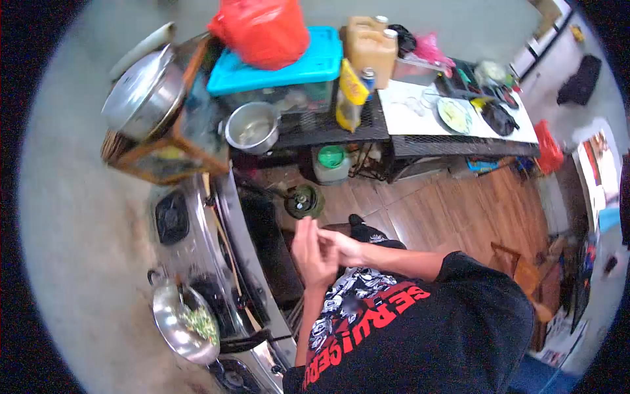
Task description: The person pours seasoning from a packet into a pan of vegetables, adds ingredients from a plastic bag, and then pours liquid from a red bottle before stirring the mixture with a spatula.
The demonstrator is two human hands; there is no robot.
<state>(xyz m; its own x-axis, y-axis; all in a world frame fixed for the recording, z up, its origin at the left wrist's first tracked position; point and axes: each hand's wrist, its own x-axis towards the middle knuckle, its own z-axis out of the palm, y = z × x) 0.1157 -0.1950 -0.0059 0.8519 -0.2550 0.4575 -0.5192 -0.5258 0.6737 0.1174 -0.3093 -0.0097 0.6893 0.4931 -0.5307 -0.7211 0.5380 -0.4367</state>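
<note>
My left hand point(314, 257) is raised in front of my black shirt with its fingers stretched out and together, slightly blurred. My right hand point(344, 249) meets it from the right, palm toward palm, its fingers extended and partly hidden behind the left hand. Nothing shows in either hand. Beyond them on the floor is a round dark green object point(304, 201). To the left, a metal wok point(172, 322) with chopped green and pale food point(199, 323) sits on the stove point(226, 262).
A metal pot point(252, 129), a blue-lidded box point(275, 77) with a red bag point(266, 33), and a yellow pouch point(352, 95) stand on the black rack. Farther right, a plate of pale food point(454, 115) lies on a white surface point(403, 118). A large pot point(141, 95) is upper left.
</note>
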